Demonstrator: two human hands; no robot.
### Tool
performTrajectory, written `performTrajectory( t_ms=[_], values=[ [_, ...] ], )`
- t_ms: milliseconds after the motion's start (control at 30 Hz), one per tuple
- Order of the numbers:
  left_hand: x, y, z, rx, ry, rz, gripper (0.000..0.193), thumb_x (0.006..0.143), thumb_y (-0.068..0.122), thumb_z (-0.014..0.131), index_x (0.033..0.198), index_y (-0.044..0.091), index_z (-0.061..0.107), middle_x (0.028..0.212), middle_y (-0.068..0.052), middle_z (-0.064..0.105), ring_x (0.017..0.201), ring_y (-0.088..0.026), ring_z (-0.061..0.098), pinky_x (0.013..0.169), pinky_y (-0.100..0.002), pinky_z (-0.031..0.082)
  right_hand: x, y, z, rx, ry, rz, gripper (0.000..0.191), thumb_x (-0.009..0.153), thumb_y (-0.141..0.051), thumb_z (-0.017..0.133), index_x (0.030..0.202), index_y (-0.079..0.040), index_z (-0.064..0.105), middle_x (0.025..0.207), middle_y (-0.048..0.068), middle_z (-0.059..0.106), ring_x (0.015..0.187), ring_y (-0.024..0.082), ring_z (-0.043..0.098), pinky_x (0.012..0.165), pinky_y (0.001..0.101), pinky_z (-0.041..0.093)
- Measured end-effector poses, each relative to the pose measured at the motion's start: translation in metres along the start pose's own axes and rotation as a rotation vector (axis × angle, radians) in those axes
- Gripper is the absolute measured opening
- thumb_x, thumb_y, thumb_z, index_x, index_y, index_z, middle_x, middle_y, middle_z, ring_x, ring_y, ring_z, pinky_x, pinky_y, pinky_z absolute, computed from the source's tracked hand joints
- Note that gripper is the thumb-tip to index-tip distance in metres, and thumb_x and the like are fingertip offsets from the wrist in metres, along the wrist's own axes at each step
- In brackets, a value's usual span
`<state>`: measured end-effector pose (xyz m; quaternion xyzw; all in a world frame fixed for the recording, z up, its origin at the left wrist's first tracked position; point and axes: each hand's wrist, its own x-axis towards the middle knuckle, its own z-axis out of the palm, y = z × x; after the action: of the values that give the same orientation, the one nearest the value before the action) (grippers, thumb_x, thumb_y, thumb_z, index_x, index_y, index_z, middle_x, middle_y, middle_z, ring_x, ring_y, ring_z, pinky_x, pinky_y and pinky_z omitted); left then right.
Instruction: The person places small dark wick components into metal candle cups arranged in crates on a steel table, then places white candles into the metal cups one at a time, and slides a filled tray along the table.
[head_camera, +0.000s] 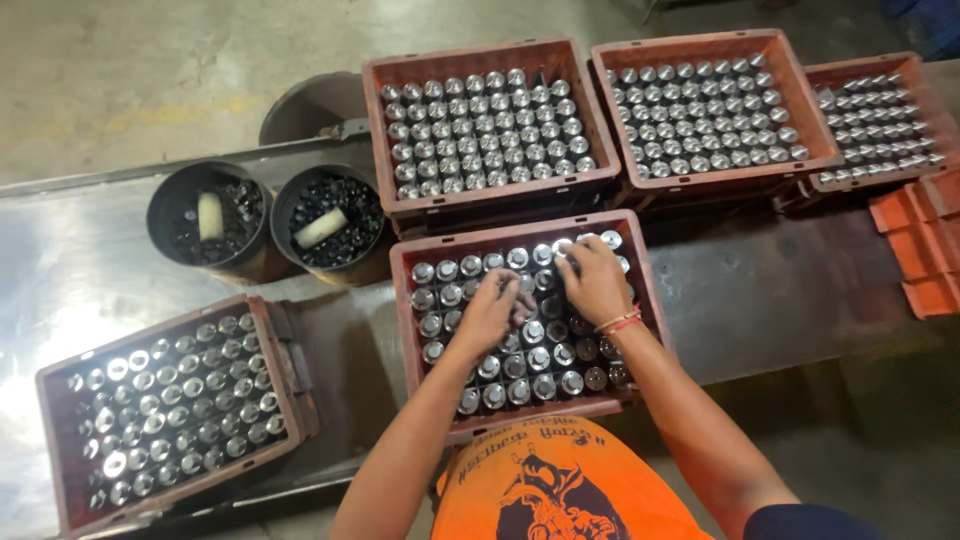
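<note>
Steel cylinders (520, 345) stand upright in tight rows inside a reddish-brown plastic crate (405, 290) at the near edge of a shiny metal surface (760, 290), their polished tops catching the light; packed end-up like this, each piece can be reached from above. Both hands work inside that crate: the left hand (490, 310) lies curled over pieces near the middle, fingers bent down among the tops, and the right hand (592, 280), a thread band at its wrist, presses its fingertips on pieces toward the far right corner. Whether either grip has closed on a cylinder I cannot tell, since the fingers hide what is beneath them. Three more crates (600, 115) of the same parts sit in a row behind, and another crate (285, 350) sits angled at the left, all filled in the same upright pattern. Two round black tubs (160, 215) beside them hold small dark parts, each with a pale cylinder (321, 227) lying on top. An orange shirt (560, 490) shows at the bottom edge
</note>
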<state>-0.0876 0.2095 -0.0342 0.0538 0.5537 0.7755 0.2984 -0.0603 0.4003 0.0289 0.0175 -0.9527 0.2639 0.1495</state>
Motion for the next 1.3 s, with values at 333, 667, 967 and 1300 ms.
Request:
performTrajectory(
  t_ms=[333, 667, 967, 1300],
  values=[
    [-0.026, 0.026, 0.011, 0.767, 0.049, 0.278, 0.012, 0.094, 0.012, 0.065, 0.100, 0.002, 0.065, 0.070, -0.018, 0.068, 0.064, -0.023, 0.068, 0.059, -0.037, 0.052, -0.027, -0.025, -0.001, 0.437, -0.205, 0.234, 0.025, 0.082, -0.024, 0.083, 0.095, -0.003, 0.079, 0.084, 0.009, 0.077, 0.077, 0.013, 0.069, 0.070, 0.0298, 0.053],
    [-0.009, -0.003, -0.002, 0.258, -0.063, 0.045, 0.019, 0.093, 0.004, 0.050, 0.109, 0.002, 0.060, 0.091, -0.008, 0.068, 0.073, -0.012, 0.061, 0.060, -0.027, 0.048, 0.027, 0.007, -0.033, -0.094, 0.103, -0.020, 0.011, 0.088, -0.013, 0.078, 0.090, -0.005, 0.071, 0.088, 0.017, 0.071, 0.079, 0.036, 0.069, 0.071, 0.0439, 0.056],
    [-0.013, -0.003, 0.001, 0.313, -0.085, -0.032, 0.021, 0.103, 0.007, 0.035, 0.123, 0.007, 0.042, 0.119, -0.011, 0.073, 0.072, -0.009, 0.062, 0.060, -0.023, 0.051, 0.029, 0.014, -0.036, -0.245, 0.105, -0.262, 0.005, 0.090, -0.003, 0.063, 0.086, -0.002, 0.063, 0.088, 0.018, 0.066, 0.093, 0.039, 0.064, 0.078, 0.0470, 0.054],
    [-0.016, 0.007, -0.002, 0.424, -0.018, 0.019, 0.019, 0.106, 0.009, 0.041, 0.112, 0.002, 0.058, 0.121, -0.008, 0.073, 0.076, -0.005, 0.069, 0.062, -0.023, 0.054, 0.020, 0.019, -0.027, -0.386, 0.054, -0.322, 0.007, 0.089, -0.007, 0.065, 0.082, -0.005, 0.062, 0.083, 0.013, 0.064, 0.085, 0.032, 0.065, 0.083, 0.0441, 0.054]
  ],
)
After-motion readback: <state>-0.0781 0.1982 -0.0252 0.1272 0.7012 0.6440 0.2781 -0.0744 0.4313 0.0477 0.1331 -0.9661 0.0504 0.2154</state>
